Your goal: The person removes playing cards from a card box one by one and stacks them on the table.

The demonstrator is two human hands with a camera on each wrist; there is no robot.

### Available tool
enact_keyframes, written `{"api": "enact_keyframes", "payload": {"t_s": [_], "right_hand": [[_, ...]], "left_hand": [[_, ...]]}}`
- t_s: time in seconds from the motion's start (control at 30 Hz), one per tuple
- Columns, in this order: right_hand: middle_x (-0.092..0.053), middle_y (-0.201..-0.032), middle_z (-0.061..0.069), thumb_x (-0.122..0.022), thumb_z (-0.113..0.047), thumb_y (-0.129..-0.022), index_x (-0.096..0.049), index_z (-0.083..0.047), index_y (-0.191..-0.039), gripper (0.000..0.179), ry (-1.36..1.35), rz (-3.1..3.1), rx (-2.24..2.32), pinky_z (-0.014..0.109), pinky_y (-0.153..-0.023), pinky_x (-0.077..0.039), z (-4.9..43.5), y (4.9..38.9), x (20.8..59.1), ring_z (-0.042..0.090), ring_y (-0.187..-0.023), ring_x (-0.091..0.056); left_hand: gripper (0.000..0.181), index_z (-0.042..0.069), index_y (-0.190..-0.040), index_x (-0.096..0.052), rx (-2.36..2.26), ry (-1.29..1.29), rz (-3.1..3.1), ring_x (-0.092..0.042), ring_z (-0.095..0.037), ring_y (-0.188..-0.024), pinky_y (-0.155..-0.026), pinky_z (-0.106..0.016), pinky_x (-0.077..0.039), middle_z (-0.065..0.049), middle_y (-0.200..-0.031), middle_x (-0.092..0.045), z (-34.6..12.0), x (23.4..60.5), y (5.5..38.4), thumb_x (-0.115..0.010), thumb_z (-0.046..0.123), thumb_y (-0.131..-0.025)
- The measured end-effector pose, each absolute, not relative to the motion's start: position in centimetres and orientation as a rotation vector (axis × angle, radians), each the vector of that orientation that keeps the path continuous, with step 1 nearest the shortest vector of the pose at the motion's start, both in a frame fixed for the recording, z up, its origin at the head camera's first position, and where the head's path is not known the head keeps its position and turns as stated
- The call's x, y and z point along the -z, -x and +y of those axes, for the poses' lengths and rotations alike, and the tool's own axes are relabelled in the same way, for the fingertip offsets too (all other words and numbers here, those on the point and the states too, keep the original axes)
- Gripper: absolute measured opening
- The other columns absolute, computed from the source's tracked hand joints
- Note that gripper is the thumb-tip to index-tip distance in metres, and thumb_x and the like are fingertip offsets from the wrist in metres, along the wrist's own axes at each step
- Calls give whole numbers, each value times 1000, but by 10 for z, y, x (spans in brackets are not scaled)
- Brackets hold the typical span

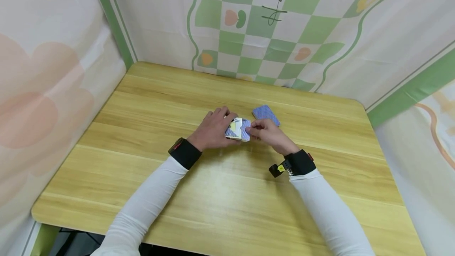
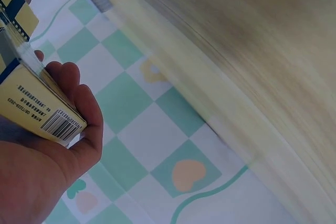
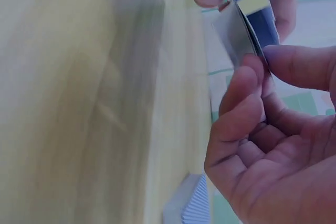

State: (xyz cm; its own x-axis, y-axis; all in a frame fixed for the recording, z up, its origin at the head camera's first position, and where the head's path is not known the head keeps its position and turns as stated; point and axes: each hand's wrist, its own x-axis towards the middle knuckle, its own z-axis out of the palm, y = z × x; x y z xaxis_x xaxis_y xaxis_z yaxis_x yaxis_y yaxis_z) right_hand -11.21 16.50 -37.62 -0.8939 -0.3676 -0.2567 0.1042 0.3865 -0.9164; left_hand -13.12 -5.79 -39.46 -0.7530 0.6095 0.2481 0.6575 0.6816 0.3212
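A small card box, white and blue with a yellowish patch, is in my left hand, whose fingers and thumb grip it by its sides. The left wrist view shows the barcode panel of this card box facing the camera. At its right end a blue-patterned flap stands out, and my right hand pinches the edge between thumb and forefinger. From the right wrist, the pinched flap appears close up. A blue-backed deck of cards lies on the table just beyond my right hand.
The wooden table spreads around both hands. Printed fabric curtains hang along its back and sides. Black bands circle both wrists, and a small camera sticks out from the right one.
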Motion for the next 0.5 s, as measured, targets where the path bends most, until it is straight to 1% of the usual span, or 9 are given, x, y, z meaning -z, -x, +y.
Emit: {"api": "enact_keyframes", "payload": {"t_s": [0.07,0.13,0.2,0.27,0.37,0.43,0.5], "right_hand": [[-55,-95,17,-54,-24,-92,-56,4,-100,29,251,2260,1480,49,-79,-42,167,112,373,38,-90,-50],[-56,-96,15,-56,-28,-90,-56,1,-102,30,272,2345,1415,46,-77,-42,170,113,371,36,-90,-51],[-56,-98,12,-61,-32,-87,-55,-4,-107,35,321,2469,1339,42,-76,-43,172,114,370,32,-90,-52],[-55,-103,10,-66,-33,-82,-53,-8,-113,41,404,2591,1274,40,-77,-43,174,114,368,28,-93,-52],[-52,-111,5,-73,-31,-75,-53,-12,-115,49,635,2720,1182,40,-80,-43,174,116,365,26,-99,-50],[-51,-115,2,-77,-28,-71,-55,-13,-114,50,797,2751,1107,42,-82,-42,173,115,362,25,-105,-48],[-50,-116,-2,-79,-27,-69,-57,-14,-111,49,935,2768,1013,40,-85,-40,170,117,361,21,-108,-46]], "left_hand": [[77,16,-126,-48,594,1045,-2772,-41,-17,-96,-77,-35,-33,-1,-109,-42,-58,395,132,-66,64,-67],[78,16,-126,-48,599,1044,-2778,-40,-17,-97,-78,-36,-33,-2,-109,-42,-58,395,132,-67,63,-67],[78,16,-127,-48,596,1040,-2784,-40,-17,-96,-78,-36,-33,-2,-109,-42,-59,395,132,-67,62,-67],[79,15,-127,-48,602,1039,-2787,-40,-18,-96,-78,-36,-33,-2,-108,-41,-59,395,132,-68,61,-66],[79,15,-127,-48,606,1045,-2783,-40,-18,-95,-77,-36,-33,-2,-108,-41,-59,395,132,-68,61,-67],[79,15,-126,-49,603,1050,-2779,-40,-18,-95,-77,-36,-33,-2,-107,-41,-60,394,131,-68,62,-67],[79,14,-126,-49,593,1051,-2777,-41,-18,-95,-77,-36,-33,-2,-107,-41,-60,394,132,-67,63,-67]]}}
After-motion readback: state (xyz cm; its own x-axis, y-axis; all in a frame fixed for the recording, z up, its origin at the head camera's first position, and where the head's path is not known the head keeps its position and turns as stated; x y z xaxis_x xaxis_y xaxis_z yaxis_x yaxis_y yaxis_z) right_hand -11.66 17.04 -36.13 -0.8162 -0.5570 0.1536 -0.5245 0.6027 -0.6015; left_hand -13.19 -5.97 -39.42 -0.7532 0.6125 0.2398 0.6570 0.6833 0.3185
